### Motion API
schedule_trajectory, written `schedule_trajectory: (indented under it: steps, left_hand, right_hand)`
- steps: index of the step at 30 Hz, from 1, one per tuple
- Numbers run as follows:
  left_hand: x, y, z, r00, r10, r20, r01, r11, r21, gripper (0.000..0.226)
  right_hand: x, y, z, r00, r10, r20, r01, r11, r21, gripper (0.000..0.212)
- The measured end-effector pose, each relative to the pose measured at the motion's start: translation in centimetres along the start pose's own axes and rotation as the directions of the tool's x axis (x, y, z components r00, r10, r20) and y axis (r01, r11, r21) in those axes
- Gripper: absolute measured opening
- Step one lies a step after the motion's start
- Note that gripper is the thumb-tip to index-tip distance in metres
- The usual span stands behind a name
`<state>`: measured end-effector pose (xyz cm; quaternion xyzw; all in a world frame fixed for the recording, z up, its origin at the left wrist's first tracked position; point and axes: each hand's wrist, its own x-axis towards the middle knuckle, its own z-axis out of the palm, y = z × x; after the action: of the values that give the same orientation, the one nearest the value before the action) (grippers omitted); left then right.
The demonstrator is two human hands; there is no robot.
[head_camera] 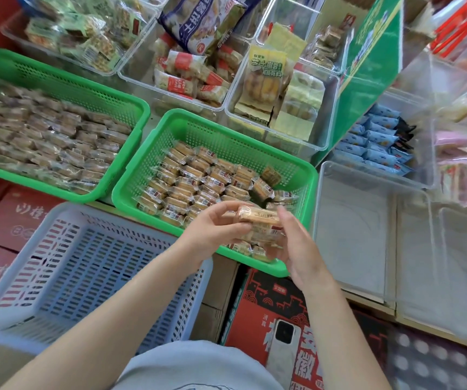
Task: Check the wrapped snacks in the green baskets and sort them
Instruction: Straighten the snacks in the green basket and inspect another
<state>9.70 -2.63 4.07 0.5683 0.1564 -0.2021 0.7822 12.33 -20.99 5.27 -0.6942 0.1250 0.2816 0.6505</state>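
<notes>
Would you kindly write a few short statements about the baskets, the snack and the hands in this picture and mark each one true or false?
1. Both hands hold one wrapped snack over the near green basket. True: the left hand and right hand grip it at its two ends.
2. The blue basket is full of snacks. False: no snacks show in it.
3. The far green basket holds many wrapped snacks. True.
4. A phone lies in the near green basket. False: it lies on a red box near the person.
</notes>
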Motion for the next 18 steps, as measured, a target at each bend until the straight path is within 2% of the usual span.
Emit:
schedule_trajectory:
  steps: [3,5,7,11,14,18]
  left_hand:
    - [-0.8,-0.1,0.7,1.0,0.005,-0.011,-0.005,1.0,0.012,0.026]
    - [-1.4,-0.2,1.4,0.993,0.01,-0.116,-0.008,1.0,0.011,0.018]
    - [-1.9,-0.6,1.8,0.974,0.047,-0.22,-0.046,0.999,0.01,0.019]
    - [-2.8,-1.2,2.2,0.953,0.12,-0.279,-0.112,0.993,0.047,0.023]
    - [-3.3,-1.2,2.4,0.954,0.178,-0.243,-0.143,0.978,0.154,0.017]
    - [-3.8,-0.8,2.7,0.966,0.192,-0.176,-0.159,0.97,0.186,0.018]
  right_hand:
    - [-0.6,0.5,0.4,0.995,-0.043,-0.09,0.029,0.988,-0.153,0.038]
    - [-0.9,1.0,0.6,0.986,-0.117,-0.115,0.084,0.962,-0.259,0.054]
    - [-1.3,1.5,0.7,0.976,-0.182,-0.119,0.142,0.947,-0.287,0.066]
    - [-2.2,1.8,0.5,0.966,-0.222,-0.134,0.199,0.965,-0.169,0.039]
    - [-2.7,2.0,0.2,0.959,-0.206,-0.193,0.173,0.97,-0.171,0.038]
    - [-3.0,2.0,-0.4,0.947,-0.184,-0.263,0.139,0.973,-0.182,0.042]
